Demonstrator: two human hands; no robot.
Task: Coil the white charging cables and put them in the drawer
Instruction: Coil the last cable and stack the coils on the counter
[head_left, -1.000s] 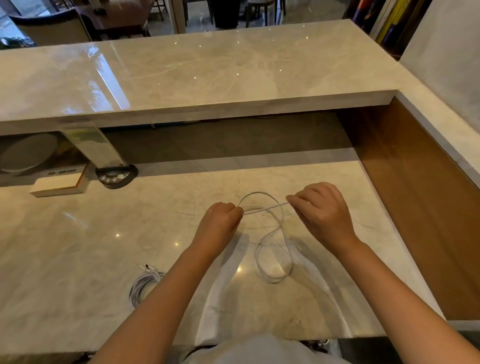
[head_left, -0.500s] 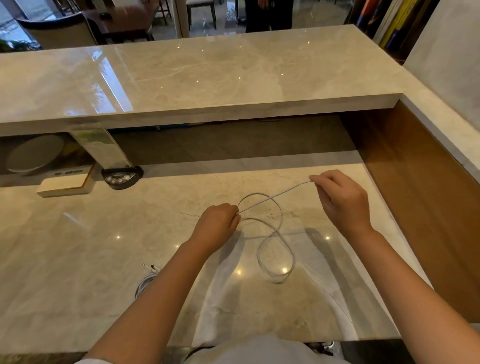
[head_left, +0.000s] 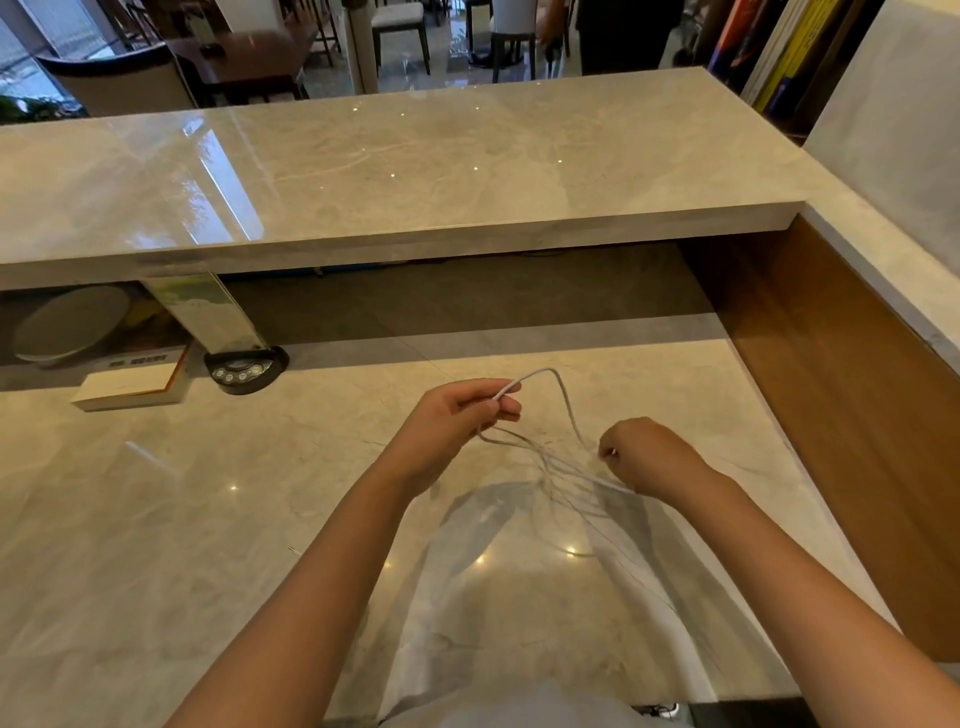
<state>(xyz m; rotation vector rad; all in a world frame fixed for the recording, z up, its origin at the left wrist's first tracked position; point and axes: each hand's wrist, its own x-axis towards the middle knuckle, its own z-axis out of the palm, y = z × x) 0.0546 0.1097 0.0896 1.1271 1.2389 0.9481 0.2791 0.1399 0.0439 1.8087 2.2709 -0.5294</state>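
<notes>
Nearest, the cable is hanging blurred over the desk, strung between both hands. The right hand, fingers curled, is pinching it low after swinging back in from its outstretched pull half a second ago. The left hand is now lifting higher, pinching the gathered end. Another loop is probably forming; coiling is underway. Beyond, the counter is staying bare; no drawer is showing.
</notes>
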